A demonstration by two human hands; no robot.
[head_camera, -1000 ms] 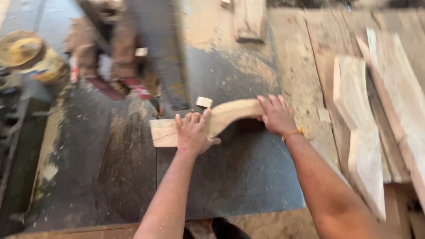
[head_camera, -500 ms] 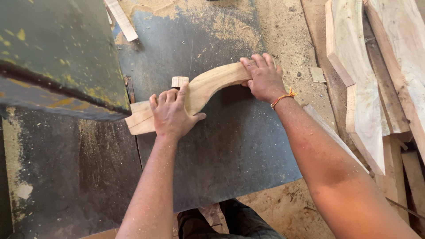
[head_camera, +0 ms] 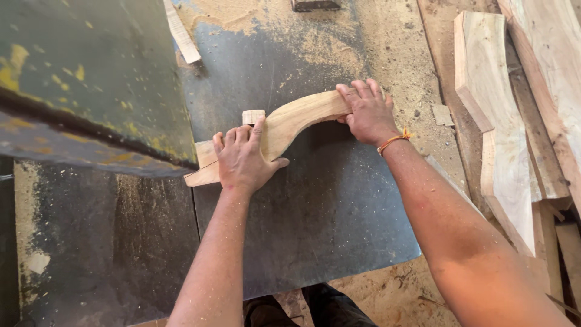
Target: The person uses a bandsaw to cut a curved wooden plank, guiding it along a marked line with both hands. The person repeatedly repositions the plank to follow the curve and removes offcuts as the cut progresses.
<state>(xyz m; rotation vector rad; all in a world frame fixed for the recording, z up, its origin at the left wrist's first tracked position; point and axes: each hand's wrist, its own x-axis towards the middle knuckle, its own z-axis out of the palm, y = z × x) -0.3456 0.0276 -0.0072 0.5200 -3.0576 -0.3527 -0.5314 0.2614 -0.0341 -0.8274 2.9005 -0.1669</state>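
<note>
Lying flat on the dark, sawdust-strewn metal desk (head_camera: 315, 218), the pale curved piece of sawn wood (head_camera: 290, 124) runs its long axis from lower left to upper right, arching upward in the middle. Both hands sit on top of it rather than around it. The left hand (head_camera: 242, 160) presses down on the lower left part, fingers (head_camera: 239, 138) spread and nearly flat, thumb hooked over the near edge, so the wood lies directly beneath the palm and extends out past it both ways. The right hand (head_camera: 366, 112) covers the upper right end, fingers (head_camera: 363, 92) laid over the top and curled slightly onto the far edge; the wood reaches leftward from it. Neither hand lifts the piece; both bear on it. A small square wooden offcut (head_camera: 253, 116) sits just beside the left fingertips, touching the curved piece. The green painted machine housing (head_camera: 91, 85) overhangs its lower left end. Rough pale planks (head_camera: 496, 121) lie well apart at right.
</note>
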